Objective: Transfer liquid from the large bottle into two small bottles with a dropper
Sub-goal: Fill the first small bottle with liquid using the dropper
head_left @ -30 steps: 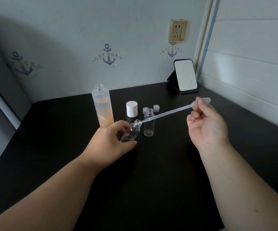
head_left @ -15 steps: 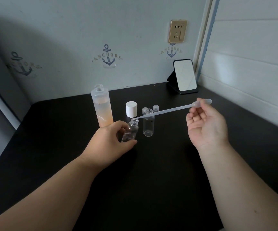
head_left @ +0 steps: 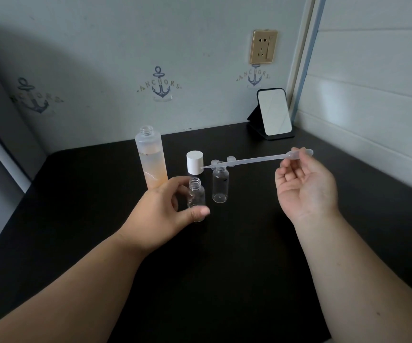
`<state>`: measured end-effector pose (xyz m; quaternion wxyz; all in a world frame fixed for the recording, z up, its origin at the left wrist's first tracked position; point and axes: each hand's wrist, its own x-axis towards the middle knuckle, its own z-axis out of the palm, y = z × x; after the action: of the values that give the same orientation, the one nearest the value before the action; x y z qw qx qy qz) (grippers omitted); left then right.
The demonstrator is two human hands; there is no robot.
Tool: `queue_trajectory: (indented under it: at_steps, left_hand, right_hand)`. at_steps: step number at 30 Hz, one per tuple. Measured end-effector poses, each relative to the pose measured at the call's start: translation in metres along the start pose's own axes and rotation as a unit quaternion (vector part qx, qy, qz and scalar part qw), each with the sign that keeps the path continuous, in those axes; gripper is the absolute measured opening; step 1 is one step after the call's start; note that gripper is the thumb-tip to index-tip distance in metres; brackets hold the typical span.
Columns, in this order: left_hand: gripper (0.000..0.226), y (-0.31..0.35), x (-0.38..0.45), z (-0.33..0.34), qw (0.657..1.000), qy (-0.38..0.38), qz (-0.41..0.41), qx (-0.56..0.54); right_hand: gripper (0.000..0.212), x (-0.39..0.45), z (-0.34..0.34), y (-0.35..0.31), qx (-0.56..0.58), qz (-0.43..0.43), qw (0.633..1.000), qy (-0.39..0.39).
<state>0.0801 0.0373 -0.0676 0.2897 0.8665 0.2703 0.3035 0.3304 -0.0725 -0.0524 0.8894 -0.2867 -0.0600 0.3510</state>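
The large frosted bottle (head_left: pixel 152 160), uncapped and partly full of peach liquid, stands at the back of the black table (head_left: pixel 224 268). My left hand (head_left: pixel 165 214) holds a small clear bottle (head_left: pixel 196 196) upright between thumb and fingers, just above or on the table. A second small clear bottle (head_left: pixel 220 182) stands open to its right. My right hand (head_left: pixel 304 184) pinches the bulb end of a clear plastic dropper (head_left: pixel 254 160), held nearly level; its tip points left, in front of the white cap (head_left: pixel 195 162), above and behind both small bottles.
Two small clear caps (head_left: pixel 230 159) lie behind the second small bottle. A small mirror on a black stand (head_left: pixel 273 114) sits at the back right corner. Walls close in behind and on the right.
The dropper tip has lifted out of the held bottle's mouth and moved up and left. My left hand has turned the small bottle from tilted to upright.
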Motion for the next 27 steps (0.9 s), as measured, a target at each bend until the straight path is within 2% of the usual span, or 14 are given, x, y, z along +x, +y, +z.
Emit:
queue_trajectory:
  at_steps: [4,6,8,10,12,14,17,21,23,27]
  left_hand:
    - [0.028,0.000,-0.006,-0.004,0.978,0.184,0.019,-0.097]
    - [0.018,-0.001,-0.004,-0.006,0.950,0.288,-0.030,-0.116]
    - [0.027,-0.006,0.000,-0.008,0.925,0.347,-0.091,-0.128]
    - [0.048,-0.013,0.004,-0.010,0.921,0.336,-0.129,-0.149]
    - [0.065,-0.019,0.009,-0.008,0.935,0.280,-0.155,-0.152]
    - [0.072,-0.024,0.012,-0.003,0.952,0.228,-0.168,-0.113]
    - [0.058,-0.028,0.015,0.002,0.960,0.211,-0.180,-0.043]
    - [0.056,-0.031,0.015,-0.001,0.955,0.218,-0.194,-0.048]
    - [0.054,-0.029,0.014,-0.002,0.959,0.214,-0.177,-0.053]
    - [0.046,-0.026,0.011,-0.002,0.966,0.204,-0.149,-0.056]
  right_hand:
    - [0.031,0.001,0.000,0.000,0.006,-0.001,1.000,-0.002]
    - [0.032,0.001,0.001,0.000,0.005,-0.001,1.000,-0.002]
    - [0.031,0.001,0.000,0.000,0.005,0.001,1.000,-0.004]
    - [0.029,0.000,0.001,0.001,0.000,0.005,1.000,-0.011]
    - [0.021,-0.001,0.001,0.002,-0.004,0.011,1.000,-0.012]
    - [0.012,-0.002,0.000,0.002,-0.003,0.014,1.000,-0.017]
    - [0.011,-0.001,0.000,0.003,-0.002,0.012,0.999,-0.032]
    - [0.017,-0.001,0.001,0.004,-0.022,0.006,0.997,-0.073]
    - [0.026,-0.002,0.001,0.005,-0.033,0.005,0.995,-0.093]
    - [0.028,-0.003,0.003,0.005,-0.020,0.004,0.995,-0.101]
